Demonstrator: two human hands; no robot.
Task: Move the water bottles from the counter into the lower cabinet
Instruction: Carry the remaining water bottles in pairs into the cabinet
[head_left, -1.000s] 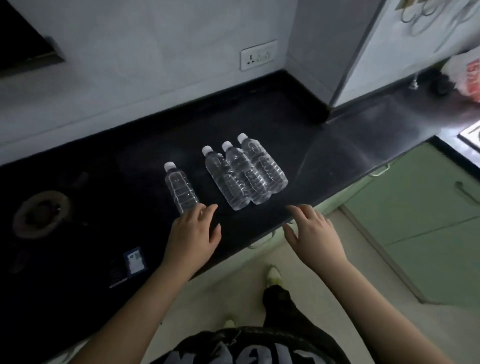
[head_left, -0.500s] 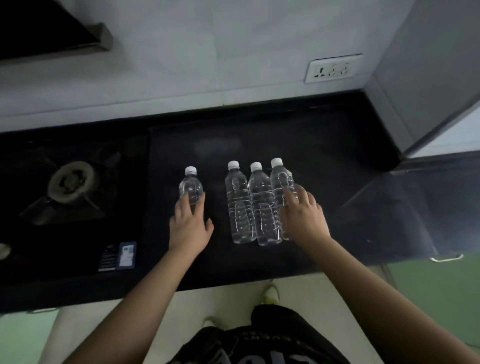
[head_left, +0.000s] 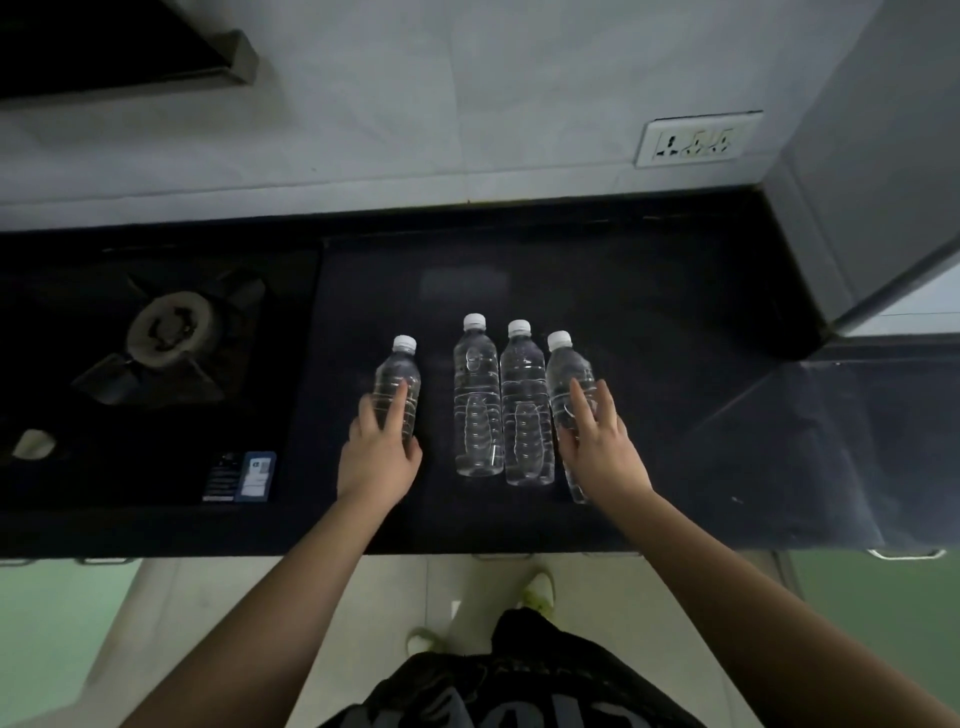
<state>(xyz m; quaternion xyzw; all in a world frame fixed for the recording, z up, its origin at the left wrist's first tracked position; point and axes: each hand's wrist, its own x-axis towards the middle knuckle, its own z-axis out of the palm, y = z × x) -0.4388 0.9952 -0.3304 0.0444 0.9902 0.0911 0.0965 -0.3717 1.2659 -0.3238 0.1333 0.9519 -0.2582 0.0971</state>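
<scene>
Several clear water bottles with white caps stand on the black counter (head_left: 649, 322). The leftmost bottle (head_left: 397, 379) stands apart from the others; my left hand (head_left: 379, 457) wraps its lower half from the near side. Two bottles, one (head_left: 477, 400) and the other (head_left: 524, 410), stand side by side untouched in the middle. My right hand (head_left: 597, 447) closes around the rightmost bottle (head_left: 563, 384), which leans slightly. Pale green lower cabinet fronts (head_left: 883, 623) show below the counter edge, doors shut.
A gas burner (head_left: 169, 327) sits in the black hob at the left, with a sticker (head_left: 254, 475) near its front. A wall socket (head_left: 696, 140) is at the back right. A grey column (head_left: 857, 182) juts in at the right corner. A cabinet handle (head_left: 904, 553) sits under the edge.
My view swung left to face the counter squarely. Both hands came forward from the counter edge and closed on the two outer bottles.
</scene>
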